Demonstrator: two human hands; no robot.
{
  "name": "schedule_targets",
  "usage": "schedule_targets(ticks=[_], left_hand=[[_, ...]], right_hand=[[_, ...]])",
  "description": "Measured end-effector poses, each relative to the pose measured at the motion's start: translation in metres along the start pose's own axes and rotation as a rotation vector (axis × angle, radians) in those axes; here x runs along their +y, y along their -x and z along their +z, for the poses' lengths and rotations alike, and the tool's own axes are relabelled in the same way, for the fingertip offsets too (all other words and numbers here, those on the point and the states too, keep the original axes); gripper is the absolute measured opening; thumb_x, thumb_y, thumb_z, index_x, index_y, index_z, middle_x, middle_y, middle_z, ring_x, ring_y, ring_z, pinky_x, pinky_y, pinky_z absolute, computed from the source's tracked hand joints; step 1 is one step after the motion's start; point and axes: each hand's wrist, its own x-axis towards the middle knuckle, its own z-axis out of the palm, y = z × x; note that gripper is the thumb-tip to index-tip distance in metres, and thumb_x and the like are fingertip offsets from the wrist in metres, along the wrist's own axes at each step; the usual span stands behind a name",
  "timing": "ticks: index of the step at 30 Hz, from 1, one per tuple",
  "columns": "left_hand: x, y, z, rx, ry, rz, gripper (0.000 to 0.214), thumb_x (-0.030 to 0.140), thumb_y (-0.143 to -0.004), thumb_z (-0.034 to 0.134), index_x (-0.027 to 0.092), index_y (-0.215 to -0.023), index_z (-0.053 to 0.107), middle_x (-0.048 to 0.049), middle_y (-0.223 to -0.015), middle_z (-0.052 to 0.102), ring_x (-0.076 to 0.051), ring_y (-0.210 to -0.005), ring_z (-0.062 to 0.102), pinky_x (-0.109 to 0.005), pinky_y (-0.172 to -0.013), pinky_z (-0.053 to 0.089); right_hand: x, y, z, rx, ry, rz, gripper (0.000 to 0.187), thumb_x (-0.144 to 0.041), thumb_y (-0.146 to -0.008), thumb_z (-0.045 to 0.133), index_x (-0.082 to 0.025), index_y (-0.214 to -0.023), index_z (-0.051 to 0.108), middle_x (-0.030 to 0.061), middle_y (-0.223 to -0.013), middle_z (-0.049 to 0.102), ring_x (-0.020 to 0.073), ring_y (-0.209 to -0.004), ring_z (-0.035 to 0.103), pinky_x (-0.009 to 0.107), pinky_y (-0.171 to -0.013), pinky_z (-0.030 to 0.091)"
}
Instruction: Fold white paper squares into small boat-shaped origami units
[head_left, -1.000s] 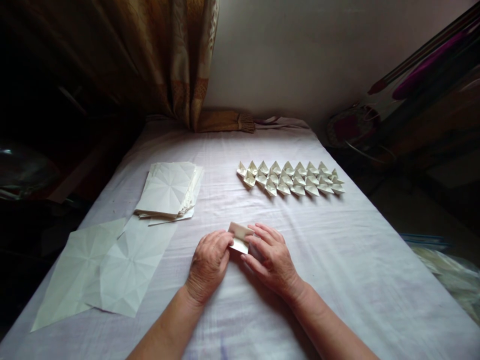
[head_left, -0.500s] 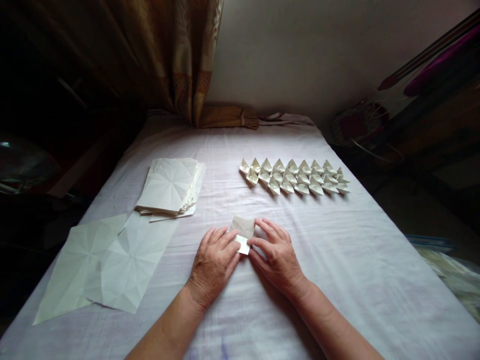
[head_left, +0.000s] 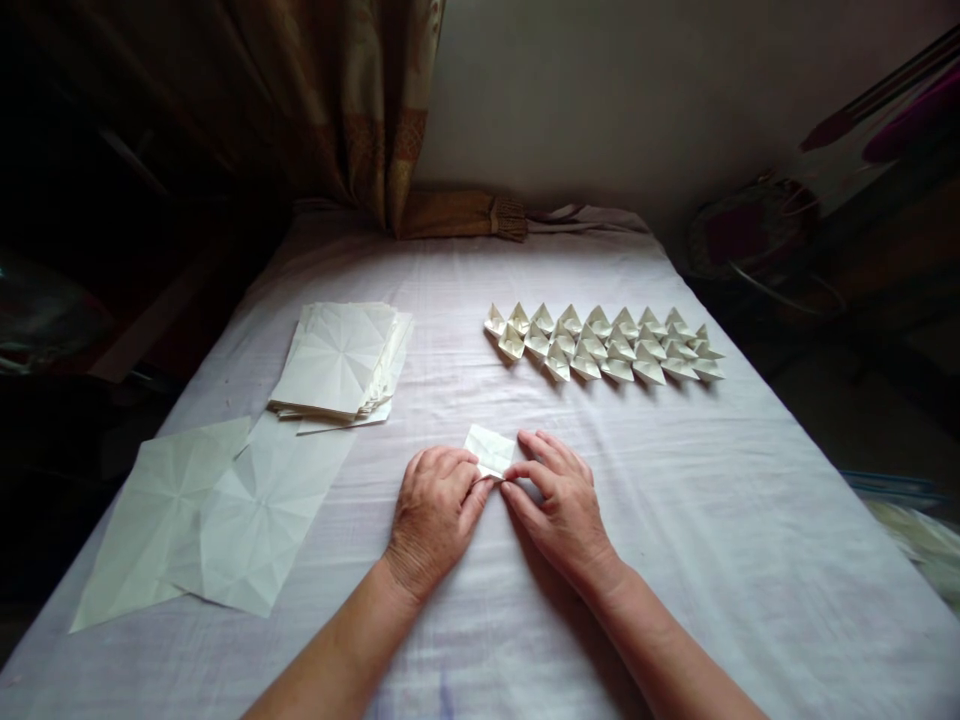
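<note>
A small folded paper [head_left: 490,450] is held flat on the white cloth [head_left: 525,620], its near edge clamped by the fingers of the left hand [head_left: 435,515] and right hand [head_left: 559,505]. Rows of folded pieces [head_left: 604,343] are laid beyond, and a sheet stack [head_left: 341,360] lies to the left.

Dim room, soft daylight from the far wall; dark, vignetted corners; wide-angle stretching at edges; centre sharp

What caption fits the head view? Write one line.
Left hand and right hand pinch a folded paper on white cloth, paper stack and folded pieces beyond.
</note>
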Motion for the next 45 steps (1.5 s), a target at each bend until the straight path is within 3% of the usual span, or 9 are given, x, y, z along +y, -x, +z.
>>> schedule_targets(ticks=[8, 16, 27, 36, 45], left_hand=[[0.004, -0.003, 0.002, -0.016, -0.054, -0.049, 0.008, 0.022, -0.09, 0.059, 0.02, -0.082, 0.06, -0.005, -0.099, 0.067, -0.024, -0.099, 0.056, -0.041, -0.092, 0.042], [0.004, -0.004, -0.001, -0.018, -0.03, -0.056, 0.016, 0.026, -0.093, 0.054, 0.021, -0.081, 0.062, -0.0047, -0.099, 0.067, -0.023, -0.099, 0.056, -0.04, -0.09, 0.041], [0.0, -0.005, -0.002, -0.058, 0.05, -0.051, 0.012, 0.026, -0.092, 0.057, 0.024, -0.084, 0.066, -0.0032, -0.101, 0.067, -0.023, -0.102, 0.054, -0.042, -0.093, 0.039], [0.002, -0.005, 0.001, -0.036, -0.044, -0.094, 0.018, 0.024, -0.09, 0.058, 0.02, -0.072, 0.058, -0.0079, -0.108, 0.065, -0.025, -0.104, 0.055, -0.044, -0.094, 0.043], [0.001, -0.004, 0.001, -0.042, -0.067, -0.095, 0.018, 0.024, -0.09, 0.058, 0.02, -0.073, 0.058, -0.0089, -0.112, 0.063, -0.027, -0.107, 0.055, -0.046, -0.094, 0.044]], right_hand=[[0.001, 0.001, -0.004, -0.001, -0.037, -0.01, 0.007, -0.025, -0.086, 0.061, -0.022, -0.088, 0.066, 0.0124, -0.127, 0.064, 0.0315, -0.126, 0.052, 0.053, -0.102, 0.039], [0.002, 0.007, -0.008, 0.0, 0.012, -0.12, 0.026, -0.019, -0.09, 0.054, -0.025, -0.11, 0.069, 0.0127, -0.134, 0.058, 0.0312, -0.13, 0.048, 0.053, -0.102, 0.039], [-0.004, -0.006, -0.005, -0.064, 0.003, 0.022, 0.013, -0.026, -0.089, 0.057, -0.024, -0.081, 0.067, 0.01, -0.131, 0.062, 0.0314, -0.129, 0.048, 0.054, -0.104, 0.034], [-0.007, -0.009, -0.005, -0.083, 0.009, 0.057, 0.013, -0.025, -0.089, 0.058, -0.023, -0.078, 0.064, 0.0098, -0.132, 0.062, 0.0307, -0.13, 0.047, 0.053, -0.105, 0.031], [-0.008, -0.01, -0.006, -0.06, -0.049, 0.074, 0.011, -0.019, -0.086, 0.054, -0.023, -0.081, 0.063, 0.0088, -0.129, 0.064, 0.0295, -0.129, 0.048, 0.053, -0.106, 0.032]])
